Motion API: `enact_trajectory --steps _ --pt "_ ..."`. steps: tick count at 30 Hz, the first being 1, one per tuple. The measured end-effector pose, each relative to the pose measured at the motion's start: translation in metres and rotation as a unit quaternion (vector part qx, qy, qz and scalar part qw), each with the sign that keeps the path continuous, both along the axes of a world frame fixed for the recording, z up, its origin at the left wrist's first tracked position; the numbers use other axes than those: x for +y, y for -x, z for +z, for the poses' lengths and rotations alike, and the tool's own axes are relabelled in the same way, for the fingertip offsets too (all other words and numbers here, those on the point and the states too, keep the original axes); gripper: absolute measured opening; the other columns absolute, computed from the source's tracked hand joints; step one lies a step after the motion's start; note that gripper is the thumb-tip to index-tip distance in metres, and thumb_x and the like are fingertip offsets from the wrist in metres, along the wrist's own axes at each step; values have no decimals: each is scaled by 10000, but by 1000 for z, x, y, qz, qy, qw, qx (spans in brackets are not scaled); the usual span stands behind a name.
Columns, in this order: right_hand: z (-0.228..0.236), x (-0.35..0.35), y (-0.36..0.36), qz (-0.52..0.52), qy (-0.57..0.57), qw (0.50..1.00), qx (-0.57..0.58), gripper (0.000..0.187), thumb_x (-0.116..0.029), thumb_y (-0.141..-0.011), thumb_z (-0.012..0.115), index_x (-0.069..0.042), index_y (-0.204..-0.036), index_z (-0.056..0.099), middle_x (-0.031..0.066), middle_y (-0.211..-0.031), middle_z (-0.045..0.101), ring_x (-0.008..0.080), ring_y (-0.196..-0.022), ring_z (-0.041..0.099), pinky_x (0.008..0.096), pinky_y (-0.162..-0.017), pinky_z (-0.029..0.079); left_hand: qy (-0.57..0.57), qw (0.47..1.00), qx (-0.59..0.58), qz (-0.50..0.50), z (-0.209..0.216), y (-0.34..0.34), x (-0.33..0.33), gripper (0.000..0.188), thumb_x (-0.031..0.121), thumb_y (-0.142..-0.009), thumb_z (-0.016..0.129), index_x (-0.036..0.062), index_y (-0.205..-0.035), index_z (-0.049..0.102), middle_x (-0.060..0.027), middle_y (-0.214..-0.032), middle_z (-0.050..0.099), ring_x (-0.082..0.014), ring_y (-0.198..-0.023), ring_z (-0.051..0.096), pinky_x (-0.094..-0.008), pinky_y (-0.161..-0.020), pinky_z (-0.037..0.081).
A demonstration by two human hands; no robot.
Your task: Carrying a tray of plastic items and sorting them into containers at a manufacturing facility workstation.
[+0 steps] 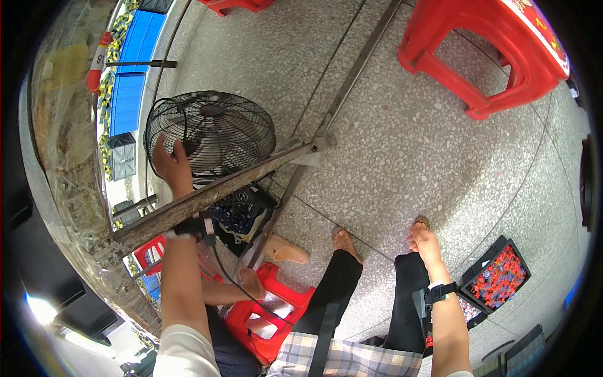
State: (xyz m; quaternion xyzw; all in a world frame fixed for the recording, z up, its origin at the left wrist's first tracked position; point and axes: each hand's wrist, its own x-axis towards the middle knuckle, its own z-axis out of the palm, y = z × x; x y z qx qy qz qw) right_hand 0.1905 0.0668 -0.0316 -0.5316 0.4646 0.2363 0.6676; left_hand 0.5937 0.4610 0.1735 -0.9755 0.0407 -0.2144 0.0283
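My left hand [173, 164] reaches past a worn metal table bar to the black wire cage of a round fan [217, 135]. Its fingers are apart in front of the cage; whether they touch the wire I cannot tell. My right hand [426, 244] hangs over my right knee, close above my foot in the picture, with its fingers curled in and nothing visible in them. Both wrists wear dark straps with small devices, and a cable runs down from the left one.
A rusty table frame [213, 196] crosses the left side. Red plastic stools [483, 63] stand far right and near my left leg. A black crate [499, 276] of red and blue pieces sits at right. Another person's bare limb [232, 292] and a beige slipper [289, 251] are at lower left.
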Motion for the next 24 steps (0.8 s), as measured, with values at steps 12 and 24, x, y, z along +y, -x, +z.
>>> enact_trajectory --steps 12,24 --pt "25 9 13 26 -8 999 18 234 -161 -857 513 28 -958 606 85 -756 625 110 -538 533 224 -496 434 318 922 40 217 -60 239 49 371 191 -890 469 -56 -1165 435 -184 -1089 519 -242 -1009 489 -336 -836 384" --pt "220 -48 30 69 165 977 -113 133 -100 -809 554 -60 -927 601 59 -690 606 140 -566 573 271 -537 460 497 648 557 151 91 284 -115 394 375 -894 434 41 -835 635 -1 -611 567 -74 -512 478 -204 -497 384"
